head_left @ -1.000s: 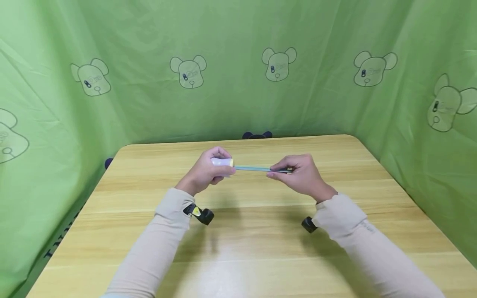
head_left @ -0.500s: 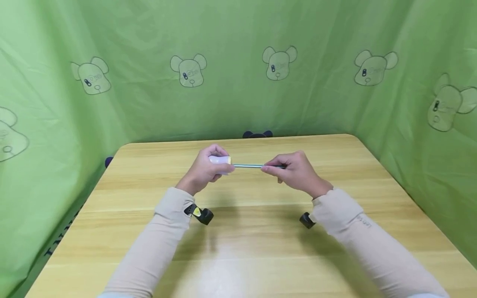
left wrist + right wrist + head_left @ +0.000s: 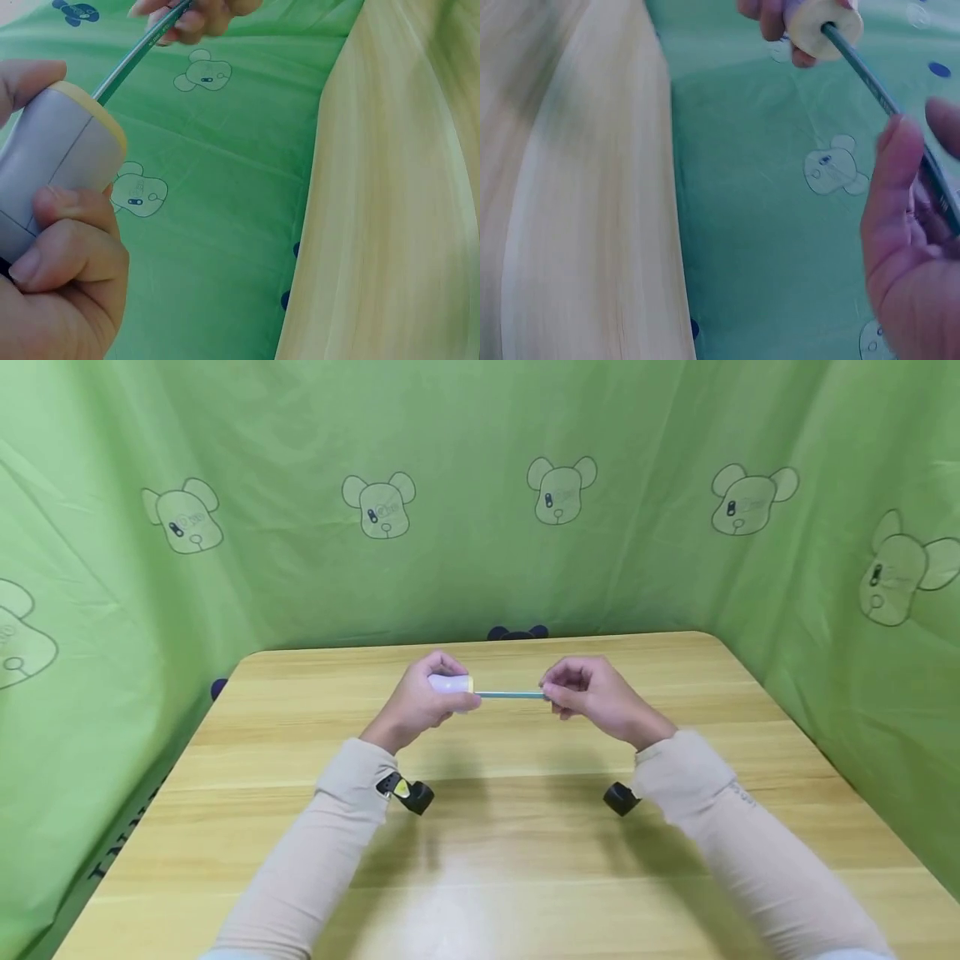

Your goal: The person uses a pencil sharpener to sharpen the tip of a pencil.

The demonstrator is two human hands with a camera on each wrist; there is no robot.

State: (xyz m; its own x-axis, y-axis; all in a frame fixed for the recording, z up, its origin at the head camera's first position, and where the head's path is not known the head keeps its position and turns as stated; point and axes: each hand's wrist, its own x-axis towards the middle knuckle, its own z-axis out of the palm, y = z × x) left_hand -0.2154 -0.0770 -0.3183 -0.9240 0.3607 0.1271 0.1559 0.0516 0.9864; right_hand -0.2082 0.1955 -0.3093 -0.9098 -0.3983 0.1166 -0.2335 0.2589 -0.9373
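A lavender pencil sharpener (image 3: 447,683) with a yellow end face sits in my left hand (image 3: 417,703), held above the wooden table. Fingers and thumb wrap its body in the left wrist view, where the sharpener (image 3: 60,142) fills the left side. From the hole in its yellow face sticks a dark green pencil (image 3: 862,71), lying nearly level in the head view. My right hand (image 3: 600,697) holds the pencil's other part between thumb and fingers. In the right wrist view the thumb lies along the pencil, and its far end runs back into the palm. The pencil's tip is hidden inside the sharpener.
The light wooden table (image 3: 510,827) spreads beneath both hands. A green curtain (image 3: 465,568) printed with bear heads surrounds it at the back and sides. Black wrist cameras (image 3: 416,796) hang below each sleeve cuff.
My right hand has rolled around the pencil, its fingers shifting from a flat pinch to a more curled hold. The left hand keeps the sharpener in nearly the same place.
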